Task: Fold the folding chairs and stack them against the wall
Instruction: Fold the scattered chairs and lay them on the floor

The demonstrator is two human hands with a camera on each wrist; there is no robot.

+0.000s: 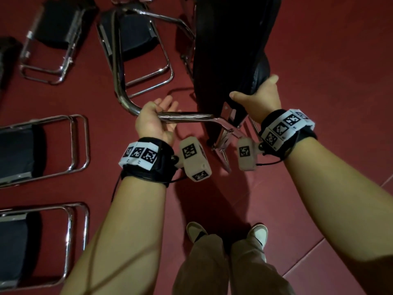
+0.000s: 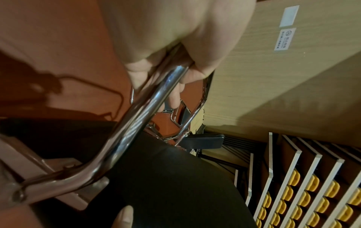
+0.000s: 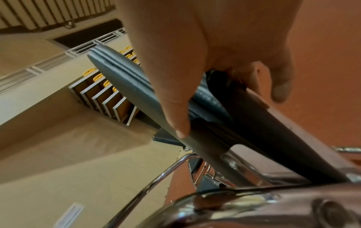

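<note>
Red flooring (image 1: pixel 319 60) runs under everything, with a pale wood-panelled wall (image 2: pixel 273 69) showing in the wrist views. At the centre, the left hand (image 1: pixel 152 120) is curled round the chrome tube (image 1: pixel 187 116) of the chair in hand (image 1: pixel 229 50), palm over the bar, while the right hand (image 1: pixel 258 96) pinches the edge of its black padded seat (image 3: pixel 136 91), thumb on one face and fingers behind. This chair looks part-folded, its seat tipped up steeply beside the frame. To finish the fold well, the person should probably push the seat towards the tube with the right hand while the left steadies the frame (keeping fingers away from the hinge bracket (image 1: pixel 225 133) just below the grips). Beyond the left grip, other folded chairs (image 1: pixel 53 39) lie flat on the floor, well apart from the wall, so stacking seems not yet done.
</note>
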